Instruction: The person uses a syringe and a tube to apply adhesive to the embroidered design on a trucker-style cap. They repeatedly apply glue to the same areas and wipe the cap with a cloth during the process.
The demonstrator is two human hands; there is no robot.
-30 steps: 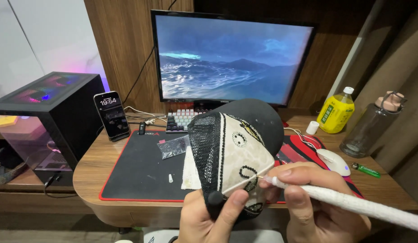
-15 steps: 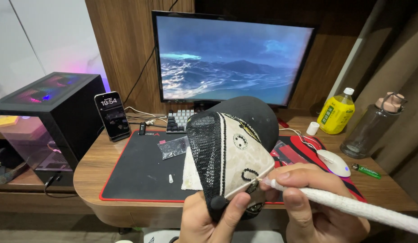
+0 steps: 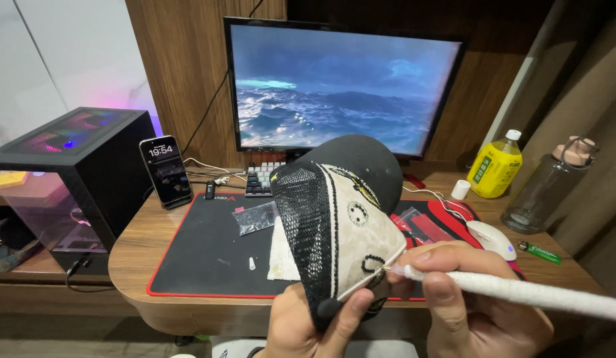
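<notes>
Gripping black cap (image 3: 334,219) in left hand (image 3: 301,328), right hand (image 3: 474,311) fingers pinching white pen (image 3: 520,292)

Both hands bare — no gloves, no rings, no watch seen. Left hand (image 3: 308,325): short plain nails, thumb nail unpainted. Right hand (image 3: 480,311): same, nails trimmed, no polish. Wrists cut off by the bottom edge, so sleeves can't be told. Nothing else of the person shows — just fingers, knuckles, backs of hands.

Wide monitor (image 3: 344,86) showing blue seascape at rear centre; upright phone (image 3: 165,171) with lit screen left; yellow labelled bottle (image 3: 495,164) right; small clear packet (image 3: 255,218) on mat.
</notes>
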